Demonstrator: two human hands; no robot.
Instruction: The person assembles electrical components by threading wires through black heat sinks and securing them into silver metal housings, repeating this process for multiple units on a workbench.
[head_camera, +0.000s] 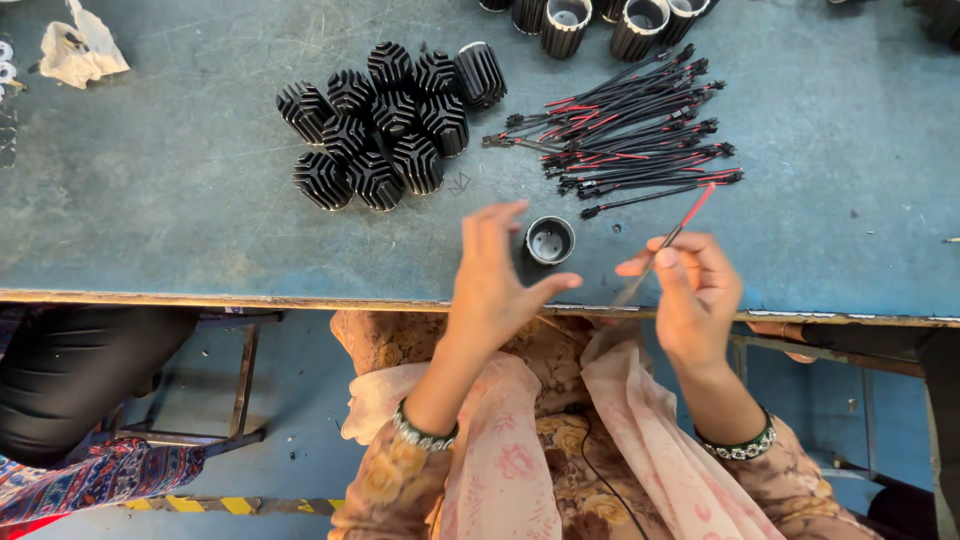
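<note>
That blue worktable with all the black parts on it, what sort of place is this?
Probably a small assembly workshop: a cluster of black finned housings, a bundle of red-and-black wire leads, and the right hand holding one lead over the worn table.

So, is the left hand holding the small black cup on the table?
No: the left hand is open, beside the small black cup, holding nothing.

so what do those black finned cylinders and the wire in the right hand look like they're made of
Finned cylinders: probably black-coated metal, matte, with crisp thin ribs; moulded plastic is possible. Wire held by right hand: red and black plastic-looking insulation, thin and straight. Left hand is open, holding nothing.
</note>
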